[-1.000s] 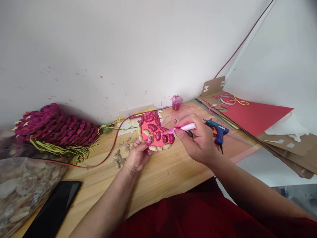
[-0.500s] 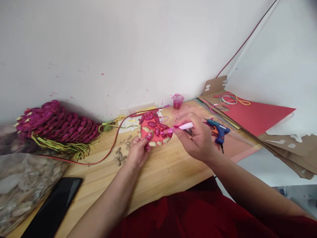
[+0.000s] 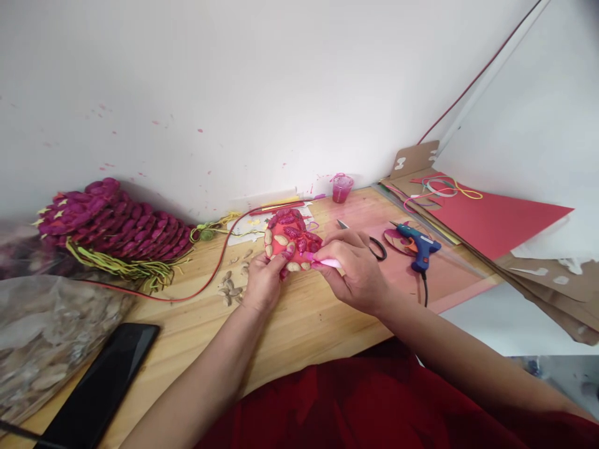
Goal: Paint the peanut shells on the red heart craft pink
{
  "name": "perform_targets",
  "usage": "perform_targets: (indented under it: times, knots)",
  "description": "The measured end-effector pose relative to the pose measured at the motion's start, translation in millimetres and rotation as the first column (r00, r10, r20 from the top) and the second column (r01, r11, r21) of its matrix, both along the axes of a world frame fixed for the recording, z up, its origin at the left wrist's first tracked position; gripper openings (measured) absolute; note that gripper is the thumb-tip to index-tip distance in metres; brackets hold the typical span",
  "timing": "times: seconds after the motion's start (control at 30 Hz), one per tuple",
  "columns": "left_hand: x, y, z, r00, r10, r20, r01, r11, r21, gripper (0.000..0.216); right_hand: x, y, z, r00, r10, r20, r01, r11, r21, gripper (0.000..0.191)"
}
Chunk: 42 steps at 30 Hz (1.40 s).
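Note:
My left hand (image 3: pixel 264 279) pinches the near left edge of a red card piece (image 3: pixel 279 229), thumb on top. Peanuts in their shells cover the card; those at its top and right are magenta (image 3: pixel 302 245), while a pale tan peanut (image 3: pixel 281 239) and others line the left and bottom. In my right hand (image 3: pixel 358 271) is a paintbrush (image 3: pixel 331 262) with a pale pink handle. Its magenta tip is at the card's lower right, by the tan peanuts; whether it touches one I cannot tell. Behind stands a plastic cup of magenta paint (image 3: pixel 342 189).
Loose peanuts (image 3: pixel 229 290) lie left of my hand. Magenta peanut craft pieces (image 3: pixel 126 221) are stacked farther left, above a bag of peanuts (image 3: pixel 51 337) and a phone (image 3: pixel 100 383). Scissors (image 3: pixel 378 249), a blue glue gun (image 3: pixel 421 245) and red card (image 3: pixel 500 215) are rightward.
My right hand has moved down and slightly left, taking the brush tip from the magenta peanuts to the card's lower edge. The scissors show more now. The camera view has shifted slightly.

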<state>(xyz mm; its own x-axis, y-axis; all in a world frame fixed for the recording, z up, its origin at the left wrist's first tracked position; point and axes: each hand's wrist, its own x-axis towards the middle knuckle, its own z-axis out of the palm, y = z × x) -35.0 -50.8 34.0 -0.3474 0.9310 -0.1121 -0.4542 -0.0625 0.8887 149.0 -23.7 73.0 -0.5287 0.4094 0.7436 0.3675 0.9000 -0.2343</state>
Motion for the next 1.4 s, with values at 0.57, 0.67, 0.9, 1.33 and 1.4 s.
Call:
perform_targets:
  times: [0.57,0.67,0.9,1.33,1.4]
  knots:
    - [-2.4,-2.8,4.0,0.98,-0.148,0.13,0.152,0.988,-0.018,0.043,8.6,16.9,10.7,0.936,-0.109,-0.336,-0.025,0.929,-0.37,0.006]
    - [-2.8,-3.9,5.0,0.98,-0.153,0.127,0.155,0.988,-0.013,0.043,9.0,21.6,10.5,0.921,-0.107,-0.376,-0.04,0.931,-0.364,0.006]
    - [-2.7,-5.3,5.3,0.98,-0.161,0.116,0.162,0.987,0.001,0.041,9.9,19.6,15.3,0.926,-0.07,-0.37,-0.087,0.917,-0.39,0.006]
    - [-0.4,-5.5,2.5,0.987,-0.137,0.086,0.136,0.991,0.012,0.037,9.1,15.9,22.4,0.943,-0.083,-0.323,-0.027,0.946,-0.322,0.005]
    - [-0.8,-5.1,1.4,0.988,-0.131,0.083,0.131,0.991,0.006,0.038,10.4,14.2,24.7,0.95,-0.11,-0.292,0.012,0.948,-0.317,0.007]
